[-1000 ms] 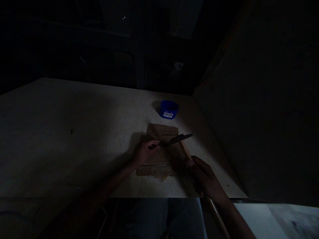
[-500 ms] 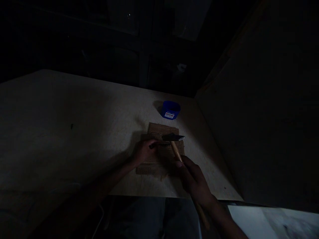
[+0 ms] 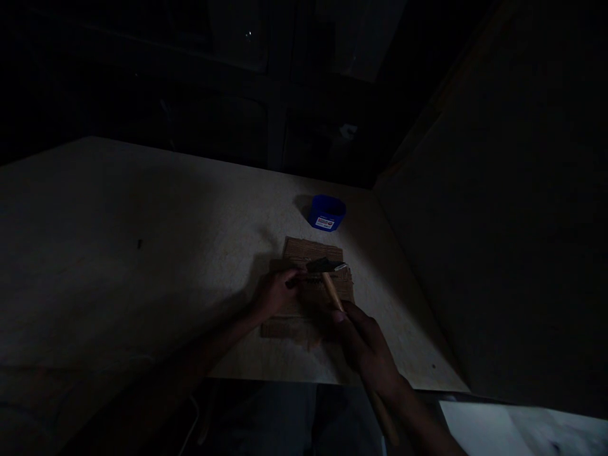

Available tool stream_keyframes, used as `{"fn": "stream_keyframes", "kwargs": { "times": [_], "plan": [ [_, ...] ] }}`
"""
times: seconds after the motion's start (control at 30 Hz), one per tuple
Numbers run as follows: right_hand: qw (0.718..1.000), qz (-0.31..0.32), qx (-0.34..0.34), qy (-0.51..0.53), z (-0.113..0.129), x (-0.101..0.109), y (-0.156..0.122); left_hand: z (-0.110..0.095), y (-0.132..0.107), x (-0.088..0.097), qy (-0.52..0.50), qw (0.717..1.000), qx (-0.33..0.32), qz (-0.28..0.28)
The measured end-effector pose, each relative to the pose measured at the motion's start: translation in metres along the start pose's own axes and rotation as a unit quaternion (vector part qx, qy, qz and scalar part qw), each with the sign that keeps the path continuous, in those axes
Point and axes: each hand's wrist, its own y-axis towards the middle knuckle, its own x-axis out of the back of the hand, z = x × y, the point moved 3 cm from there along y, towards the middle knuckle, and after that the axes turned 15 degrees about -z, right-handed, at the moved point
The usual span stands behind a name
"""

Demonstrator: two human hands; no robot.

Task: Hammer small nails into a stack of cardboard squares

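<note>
The scene is very dark. My right hand [image 3: 365,345] is wrapped round the wooden handle of a hammer [image 3: 330,288]. Its dark metal head lies low over a brown wooden board [image 3: 308,253] on the table. My left hand [image 3: 275,294] rests on the board's left part, fingers pinched together just left of the hammer head, on something too small and dark to name.
A blue round tub with a label [image 3: 326,213] stands on the pale table [image 3: 142,253] just beyond the board. A tall flat panel [image 3: 498,240] rises along the table's right side. A white sheet [image 3: 522,427] shows at the lower right.
The hammer head has swung left and down, from right of the board to just beside my left fingers. My right hand has moved left with it. My left hand has stayed in place.
</note>
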Motion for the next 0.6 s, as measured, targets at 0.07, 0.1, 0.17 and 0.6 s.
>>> {"fn": "stream_keyframes", "kwargs": {
  "times": [0.07, 0.1, 0.17, 0.6],
  "plan": [
    [1.000, 0.006, 0.006, -0.002, -0.002, -0.004, 0.002, 0.001, 0.000, -0.001, 0.000, 1.000, 0.002, -0.004],
    [1.000, 0.010, 0.007, -0.005, -0.004, -0.007, 0.004, 0.001, 0.000, -0.001, 0.000, 1.000, 0.002, -0.005],
    [1.000, 0.021, 0.005, -0.016, -0.006, -0.010, 0.006, 0.001, 0.000, -0.002, 0.009, 1.000, 0.002, -0.007],
    [0.999, 0.011, 0.009, -0.047, -0.009, -0.011, 0.003, 0.003, 0.000, -0.004, 0.003, 1.000, 0.007, -0.003]
  ]
}}
